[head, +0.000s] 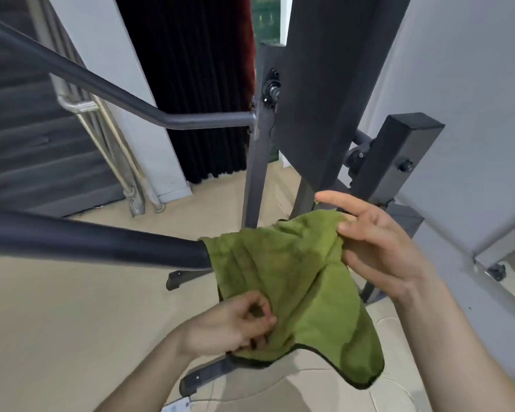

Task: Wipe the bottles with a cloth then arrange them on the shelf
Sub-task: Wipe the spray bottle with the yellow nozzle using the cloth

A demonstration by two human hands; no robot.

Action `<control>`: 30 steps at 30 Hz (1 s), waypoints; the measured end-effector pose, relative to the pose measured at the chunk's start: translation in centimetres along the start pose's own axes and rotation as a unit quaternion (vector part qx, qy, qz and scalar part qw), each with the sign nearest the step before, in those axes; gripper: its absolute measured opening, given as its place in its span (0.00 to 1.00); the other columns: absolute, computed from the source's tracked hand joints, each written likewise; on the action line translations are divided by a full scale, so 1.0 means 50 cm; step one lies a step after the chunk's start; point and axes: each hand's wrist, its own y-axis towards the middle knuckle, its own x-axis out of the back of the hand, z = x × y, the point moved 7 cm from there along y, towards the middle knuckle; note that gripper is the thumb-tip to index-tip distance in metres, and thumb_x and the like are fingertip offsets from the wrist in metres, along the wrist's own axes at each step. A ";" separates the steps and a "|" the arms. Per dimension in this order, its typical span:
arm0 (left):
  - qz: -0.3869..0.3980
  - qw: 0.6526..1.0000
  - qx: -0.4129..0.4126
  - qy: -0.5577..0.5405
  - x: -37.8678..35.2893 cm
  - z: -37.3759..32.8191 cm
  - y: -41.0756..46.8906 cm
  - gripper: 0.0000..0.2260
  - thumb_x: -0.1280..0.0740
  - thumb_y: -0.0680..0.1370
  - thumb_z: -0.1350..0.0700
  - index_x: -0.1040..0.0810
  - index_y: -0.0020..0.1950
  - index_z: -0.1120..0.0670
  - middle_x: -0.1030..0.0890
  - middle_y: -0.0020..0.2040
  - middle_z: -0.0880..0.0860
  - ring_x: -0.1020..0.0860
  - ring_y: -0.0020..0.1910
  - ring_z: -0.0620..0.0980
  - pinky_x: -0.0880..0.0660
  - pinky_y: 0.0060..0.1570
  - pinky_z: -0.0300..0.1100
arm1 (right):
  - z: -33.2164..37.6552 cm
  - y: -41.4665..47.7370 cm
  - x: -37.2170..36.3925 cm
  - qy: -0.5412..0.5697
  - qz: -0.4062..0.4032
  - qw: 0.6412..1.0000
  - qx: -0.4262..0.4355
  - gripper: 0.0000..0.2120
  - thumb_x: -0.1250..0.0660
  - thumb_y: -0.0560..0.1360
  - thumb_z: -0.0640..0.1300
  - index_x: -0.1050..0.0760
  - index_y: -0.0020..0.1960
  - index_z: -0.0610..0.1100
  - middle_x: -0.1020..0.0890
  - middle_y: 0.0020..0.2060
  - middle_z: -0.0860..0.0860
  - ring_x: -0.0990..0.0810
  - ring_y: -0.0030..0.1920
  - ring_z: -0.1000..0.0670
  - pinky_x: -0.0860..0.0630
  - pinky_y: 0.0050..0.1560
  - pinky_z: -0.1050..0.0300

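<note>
The left hand (232, 325) pinches the lower edge of the cloth (295, 278). The right hand (378, 251) grips its upper corner, forefinger straight. The cloth hangs spread between them, beside the end of a dark bar (101, 242). It looks light, soft and limp, best gathered by its edges. No bottles show.

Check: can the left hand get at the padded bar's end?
Probably yes: the bar end lies close to the left hand, nothing between. But that hand pinches the green cloth, so it would carry or drop it.
</note>
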 end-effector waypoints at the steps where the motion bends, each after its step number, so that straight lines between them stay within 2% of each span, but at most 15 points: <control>1: 0.005 1.000 0.017 0.006 -0.023 0.022 -0.003 0.08 0.33 0.81 0.50 0.29 0.49 0.52 0.23 0.31 0.48 0.32 0.28 0.43 0.37 0.27 0.35 | -0.005 -0.018 -0.004 0.030 0.020 0.999 0.009 0.26 0.19 0.61 0.41 0.18 0.58 0.41 0.16 0.39 0.45 0.18 0.39 0.46 0.21 0.44 0.55; 3: -0.034 0.999 0.024 -0.014 -0.047 0.054 -0.011 0.12 0.30 0.77 0.46 0.29 0.49 0.52 0.24 0.30 0.46 0.31 0.28 0.43 0.35 0.28 0.36 | -0.022 -0.048 0.012 0.095 0.013 0.995 0.025 0.23 0.18 0.57 0.40 0.16 0.52 0.42 0.15 0.40 0.44 0.16 0.40 0.47 0.18 0.44 0.53; 5: -0.103 0.994 0.024 -0.024 -0.044 0.079 -0.030 0.17 0.30 0.71 0.38 0.28 0.51 0.48 0.26 0.30 0.44 0.31 0.29 0.43 0.33 0.31 0.38 | -0.048 -0.070 0.051 0.125 -0.062 0.990 0.005 0.18 0.22 0.57 0.36 0.15 0.47 0.42 0.15 0.39 0.43 0.16 0.39 0.46 0.17 0.42 0.51; 7: -0.118 0.993 0.013 0.023 -0.047 0.092 -0.049 0.21 0.32 0.67 0.33 0.27 0.55 0.41 0.25 0.36 0.43 0.28 0.33 0.42 0.30 0.38 0.38 | -0.079 -0.099 0.112 0.056 -0.165 0.984 -0.031 0.12 0.30 0.65 0.30 0.14 0.42 0.43 0.17 0.34 0.43 0.18 0.34 0.46 0.18 0.36 0.55; 9: -0.076 0.986 0.003 0.146 -0.065 0.102 -0.059 0.23 0.28 0.66 0.37 0.26 0.58 0.40 0.23 0.43 0.41 0.24 0.41 0.40 0.26 0.46 0.37 | -0.094 -0.140 0.162 -0.079 -0.237 0.967 -0.057 0.16 0.34 0.70 0.25 0.15 0.40 0.44 0.20 0.31 0.44 0.22 0.33 0.44 0.22 0.38 0.57; 11: -0.089 0.925 -0.047 0.367 -0.072 0.084 -0.056 0.14 0.32 0.70 0.44 0.27 0.55 0.42 0.23 0.45 0.42 0.22 0.46 0.43 0.24 0.47 0.40 | -0.091 -0.184 0.191 -0.199 -0.268 0.941 -0.057 0.17 0.30 0.71 0.25 0.16 0.41 0.47 0.25 0.32 0.42 0.25 0.37 0.45 0.24 0.44 0.53; 13: -0.190 0.856 -0.145 0.458 -0.057 0.046 -0.054 0.10 0.41 0.73 0.50 0.24 0.51 0.44 0.26 0.43 0.44 0.23 0.44 0.49 0.24 0.41 0.42 | -0.080 -0.224 0.210 -0.274 -0.281 0.918 -0.053 0.19 0.32 0.74 0.26 0.15 0.40 0.48 0.25 0.33 0.40 0.24 0.37 0.47 0.20 0.44 0.52; 16: -0.390 0.829 -0.280 0.287 0.030 -0.023 -0.076 0.15 0.35 0.71 0.63 0.19 0.48 0.44 0.25 0.44 0.45 0.25 0.43 0.42 0.27 0.44 0.33 | -0.059 -0.289 0.202 -0.303 -0.303 0.902 -0.053 0.17 0.32 0.73 0.26 0.14 0.41 0.46 0.20 0.30 0.45 0.21 0.33 0.53 0.20 0.42 0.63; 18: -0.459 0.837 -0.286 0.075 0.096 -0.055 -0.080 0.21 0.32 0.72 0.72 0.18 0.45 0.43 0.20 0.43 0.46 0.23 0.42 0.43 0.22 0.44 0.43 | -0.059 -0.334 0.178 -0.339 -0.319 0.883 -0.066 0.13 0.27 0.69 0.28 0.15 0.44 0.45 0.20 0.30 0.51 0.22 0.31 0.57 0.25 0.38 0.72; 21: -0.366 0.881 -0.230 -0.192 0.097 -0.074 -0.040 0.16 0.35 0.77 0.68 0.19 0.44 0.46 0.19 0.39 0.51 0.21 0.41 0.56 0.22 0.47 0.61 | -0.077 -0.396 0.130 -0.452 -0.375 0.805 -0.084 0.14 0.21 0.66 0.35 0.17 0.43 0.53 0.16 0.34 0.57 0.19 0.36 0.58 0.26 0.38 0.70; 23: -0.323 0.901 -0.222 -0.185 0.081 -0.100 -0.041 0.11 0.34 0.77 0.62 0.18 0.44 0.47 0.20 0.36 0.52 0.22 0.39 0.53 0.23 0.44 0.55 | -0.096 -0.442 0.077 -0.558 -0.433 0.704 -0.070 0.16 0.21 0.67 0.40 0.22 0.39 0.59 0.18 0.35 0.54 0.20 0.38 0.54 0.28 0.39 0.66; 25: -0.270 0.909 -0.272 -0.166 0.064 -0.136 -0.060 0.05 0.32 0.75 0.55 0.19 0.40 0.48 0.23 0.34 0.51 0.26 0.36 0.49 0.27 0.40 0.50 | -0.121 -0.497 0.024 -0.580 -0.497 0.645 -0.014 0.17 0.22 0.69 0.42 0.27 0.38 0.60 0.20 0.40 0.52 0.22 0.43 0.56 0.29 0.42 0.66; 27: -0.206 0.912 -0.320 -0.150 0.034 -0.170 -0.080 0.08 0.34 0.75 0.52 0.21 0.36 0.49 0.26 0.32 0.48 0.29 0.33 0.46 0.30 0.36 0.44 | -0.157 -0.558 -0.006 -0.420 -0.570 0.704 0.050 0.09 0.25 0.70 0.49 0.26 0.38 0.54 0.19 0.46 0.49 0.23 0.46 0.58 0.28 0.47 0.68; 28: -0.168 0.918 -0.324 -0.153 0.011 -0.179 -0.083 0.11 0.35 0.76 0.51 0.23 0.33 0.49 0.28 0.31 0.48 0.30 0.33 0.46 0.32 0.34 0.43 | -0.185 -0.588 -0.015 -0.290 -0.593 0.748 0.073 0.10 0.26 0.70 0.53 0.25 0.39 0.50 0.19 0.47 0.47 0.23 0.47 0.54 0.27 0.50 0.62; 30: -0.105 0.933 -0.311 -0.146 -0.044 -0.193 -0.094 0.15 0.36 0.79 0.50 0.24 0.31 0.48 0.27 0.31 0.47 0.29 0.33 0.45 0.32 0.34 0.41 | -0.239 -0.652 -0.040 -0.089 -0.631 0.764 0.100 0.11 0.30 0.75 0.52 0.26 0.40 0.46 0.22 0.40 0.45 0.25 0.45 0.45 0.29 0.52 0.47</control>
